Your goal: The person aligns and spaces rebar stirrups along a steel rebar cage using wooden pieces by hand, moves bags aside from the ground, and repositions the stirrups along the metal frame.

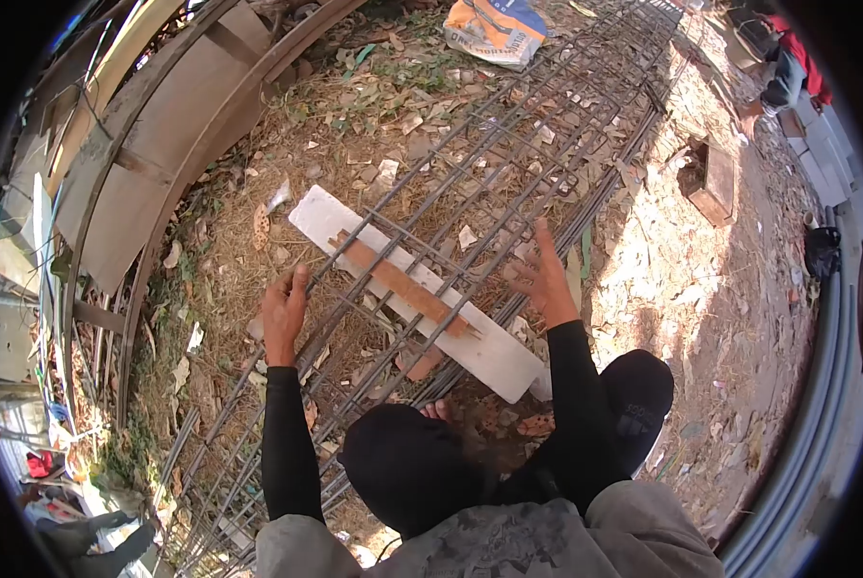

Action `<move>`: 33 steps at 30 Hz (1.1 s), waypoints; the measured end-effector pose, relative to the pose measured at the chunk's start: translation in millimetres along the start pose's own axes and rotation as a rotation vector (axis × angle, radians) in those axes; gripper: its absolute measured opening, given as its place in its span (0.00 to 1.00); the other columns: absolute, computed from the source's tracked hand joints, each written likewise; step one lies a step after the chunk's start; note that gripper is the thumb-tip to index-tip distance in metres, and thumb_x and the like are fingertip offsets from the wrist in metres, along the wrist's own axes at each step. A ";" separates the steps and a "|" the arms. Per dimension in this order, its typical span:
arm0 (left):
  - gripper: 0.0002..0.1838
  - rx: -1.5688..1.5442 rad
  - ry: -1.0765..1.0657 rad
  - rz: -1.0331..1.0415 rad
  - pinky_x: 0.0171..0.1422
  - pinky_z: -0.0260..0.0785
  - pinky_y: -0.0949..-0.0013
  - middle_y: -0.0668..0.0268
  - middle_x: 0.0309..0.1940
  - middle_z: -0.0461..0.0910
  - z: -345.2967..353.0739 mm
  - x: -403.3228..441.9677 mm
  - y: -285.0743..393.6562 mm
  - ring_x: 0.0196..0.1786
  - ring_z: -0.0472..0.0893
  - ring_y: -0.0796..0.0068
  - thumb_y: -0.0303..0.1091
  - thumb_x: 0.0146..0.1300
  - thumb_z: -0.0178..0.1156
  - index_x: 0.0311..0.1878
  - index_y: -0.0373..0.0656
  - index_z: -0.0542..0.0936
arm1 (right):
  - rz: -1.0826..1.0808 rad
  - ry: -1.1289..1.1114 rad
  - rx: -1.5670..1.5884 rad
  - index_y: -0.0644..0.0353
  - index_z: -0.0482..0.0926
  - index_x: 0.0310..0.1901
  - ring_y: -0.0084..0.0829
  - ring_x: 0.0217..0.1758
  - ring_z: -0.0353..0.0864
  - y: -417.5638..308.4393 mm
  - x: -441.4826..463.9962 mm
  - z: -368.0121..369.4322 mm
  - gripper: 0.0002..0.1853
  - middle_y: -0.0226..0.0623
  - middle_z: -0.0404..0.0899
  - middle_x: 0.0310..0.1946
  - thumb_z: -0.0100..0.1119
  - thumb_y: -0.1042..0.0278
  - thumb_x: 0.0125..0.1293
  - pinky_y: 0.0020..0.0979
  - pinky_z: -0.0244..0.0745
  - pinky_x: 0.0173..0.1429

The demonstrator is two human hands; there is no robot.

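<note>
A long cage of steel reinforcing bars (441, 252) runs diagonally over the ground. Crossing beneath it is a white plank-like block (499, 361), with a rusty brown strip of wood (407, 289) lying along its top. My left hand (284, 310) is beside the cage's outer left bar, thumb raised apart from the fingers; whether it touches the bar is unclear. Over on the cage's right side, my right hand (545, 277) has its fingers spread and grips nothing. Black sleeves cover both forearms.
Curved wooden frames (128, 164) stand at the left. A printed sack (496, 34) lies at the top, and a wooden box (714, 183) sits to the right. Grey pipes (812, 385) run along the right edge. Another person (788, 72) is at upper right. Leaves and rubble litter the ground.
</note>
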State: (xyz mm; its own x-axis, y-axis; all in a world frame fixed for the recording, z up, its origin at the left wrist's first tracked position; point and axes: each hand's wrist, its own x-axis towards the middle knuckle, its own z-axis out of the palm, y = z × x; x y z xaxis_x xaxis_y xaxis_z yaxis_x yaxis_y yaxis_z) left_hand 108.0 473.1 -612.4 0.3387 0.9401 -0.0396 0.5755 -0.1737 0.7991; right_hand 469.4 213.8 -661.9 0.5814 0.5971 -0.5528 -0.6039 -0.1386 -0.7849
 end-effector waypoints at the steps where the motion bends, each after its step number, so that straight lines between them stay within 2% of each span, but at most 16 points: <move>1: 0.38 0.026 0.013 0.013 0.46 0.77 0.62 0.56 0.38 0.88 1.3 1.7 -4.5 0.39 0.85 0.69 0.65 0.78 0.56 0.61 0.32 0.86 | -0.059 0.090 0.077 0.53 0.46 0.87 0.64 0.84 0.54 -3.9 9.5 -7.6 0.69 0.70 0.45 0.83 0.65 0.15 0.57 0.66 0.60 0.79; 3: 0.37 0.036 0.027 0.023 0.54 0.77 0.58 0.50 0.42 0.90 0.9 -0.1 3.1 0.44 0.88 0.61 0.64 0.78 0.56 0.59 0.32 0.86 | -0.087 0.039 -0.004 0.49 0.46 0.87 0.63 0.84 0.55 -14.9 34.3 -20.8 0.68 0.69 0.45 0.83 0.66 0.16 0.57 0.65 0.61 0.78; 5: 0.36 0.063 0.023 0.017 0.53 0.77 0.60 0.49 0.42 0.90 -1.1 -2.2 9.0 0.44 0.88 0.60 0.63 0.78 0.57 0.59 0.32 0.86 | -0.069 -0.016 -0.053 0.47 0.47 0.87 0.61 0.83 0.58 -23.7 46.4 -26.1 0.65 0.67 0.47 0.82 0.66 0.18 0.60 0.64 0.63 0.76; 7: 0.34 0.051 0.087 0.021 0.56 0.77 0.59 0.47 0.45 0.89 0.3 0.8 -3.6 0.49 0.88 0.56 0.60 0.77 0.58 0.59 0.32 0.86 | -0.050 -0.100 -0.106 0.46 0.46 0.88 0.59 0.83 0.59 -28.2 65.0 -27.8 0.61 0.62 0.47 0.83 0.64 0.21 0.64 0.63 0.61 0.78; 11: 0.28 -0.013 0.358 0.250 0.65 0.74 0.52 0.47 0.53 0.86 2.2 -41.1 15.3 0.59 0.83 0.47 0.53 0.74 0.65 0.63 0.37 0.83 | -0.046 -0.253 -0.153 0.43 0.46 0.88 0.56 0.82 0.62 -25.6 91.2 -29.9 0.54 0.53 0.48 0.85 0.60 0.28 0.72 0.61 0.58 0.81; 13: 0.27 -0.006 0.417 0.341 0.69 0.72 0.49 0.48 0.58 0.84 -9.2 -78.0 27.1 0.64 0.81 0.43 0.49 0.72 0.68 0.65 0.39 0.82 | -0.045 -0.295 -0.140 0.41 0.45 0.88 0.55 0.81 0.64 -20.8 103.0 -28.6 0.50 0.49 0.48 0.85 0.57 0.31 0.76 0.60 0.56 0.82; 15: 0.32 -0.016 0.267 0.277 0.79 0.64 0.46 0.48 0.67 0.79 -26.0 -117.4 29.8 0.76 0.73 0.43 0.54 0.73 0.67 0.70 0.42 0.78 | -0.050 -0.319 -0.126 0.41 0.47 0.88 0.54 0.81 0.65 -15.4 114.7 -32.5 0.46 0.46 0.49 0.86 0.56 0.34 0.78 0.60 0.58 0.81; 19: 0.33 0.192 0.299 0.209 0.85 0.54 0.37 0.50 0.71 0.76 -36.3 -192.9 10.4 0.80 0.68 0.43 0.55 0.72 0.67 0.72 0.45 0.77 | 0.053 -0.394 -0.052 0.42 0.51 0.87 0.54 0.81 0.65 -25.0 149.6 -59.5 0.44 0.45 0.47 0.86 0.57 0.38 0.79 0.61 0.66 0.75; 24: 0.35 0.388 0.244 0.033 0.88 0.42 0.33 0.50 0.75 0.71 -39.9 -261.4 -3.6 0.84 0.60 0.44 0.56 0.72 0.67 0.75 0.47 0.75 | -0.106 -0.267 -0.137 0.45 0.52 0.86 0.54 0.82 0.63 -46.9 132.6 -43.1 0.43 0.47 0.50 0.85 0.57 0.39 0.79 0.64 0.66 0.76; 25: 0.36 0.440 0.202 0.009 0.89 0.37 0.34 0.50 0.78 0.67 -39.2 -266.6 -8.7 0.86 0.56 0.44 0.59 0.74 0.63 0.77 0.49 0.73 | -0.138 -0.249 -0.153 0.46 0.52 0.86 0.54 0.82 0.62 -46.5 132.7 -39.8 0.43 0.48 0.51 0.85 0.57 0.38 0.79 0.64 0.65 0.77; 27: 0.37 0.501 0.177 -0.037 0.89 0.36 0.34 0.50 0.80 0.65 -34.6 -271.5 -14.9 0.87 0.55 0.45 0.61 0.75 0.60 0.78 0.50 0.71 | -0.182 -0.190 -0.205 0.46 0.52 0.86 0.55 0.83 0.61 -47.5 115.2 -25.6 0.44 0.51 0.52 0.84 0.56 0.37 0.78 0.65 0.63 0.78; 32: 0.39 0.600 0.052 -0.074 0.88 0.34 0.31 0.51 0.82 0.62 -20.0 -268.6 -21.5 0.88 0.53 0.48 0.67 0.78 0.50 0.81 0.52 0.67 | -0.026 -0.221 -0.036 0.41 0.49 0.87 0.50 0.86 0.55 -51.7 132.0 -45.0 0.44 0.50 0.46 0.86 0.56 0.36 0.79 0.62 0.50 0.84; 33: 0.39 0.634 0.016 -0.088 0.88 0.33 0.30 0.52 0.83 0.61 -19.7 -268.6 -22.1 0.88 0.52 0.48 0.68 0.78 0.49 0.81 0.53 0.67 | -0.018 -0.182 -0.029 0.41 0.48 0.87 0.50 0.86 0.55 -54.1 108.4 -26.3 0.45 0.51 0.47 0.86 0.56 0.35 0.79 0.62 0.48 0.85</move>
State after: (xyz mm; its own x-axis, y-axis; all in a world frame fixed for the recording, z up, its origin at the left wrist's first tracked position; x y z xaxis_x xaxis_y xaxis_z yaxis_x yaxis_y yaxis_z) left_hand -10.3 230.2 -607.6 0.2613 0.9622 -0.0762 0.9309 -0.2304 0.2834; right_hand 579.4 265.2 -686.8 0.4824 0.7322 -0.4808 -0.5770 -0.1474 -0.8033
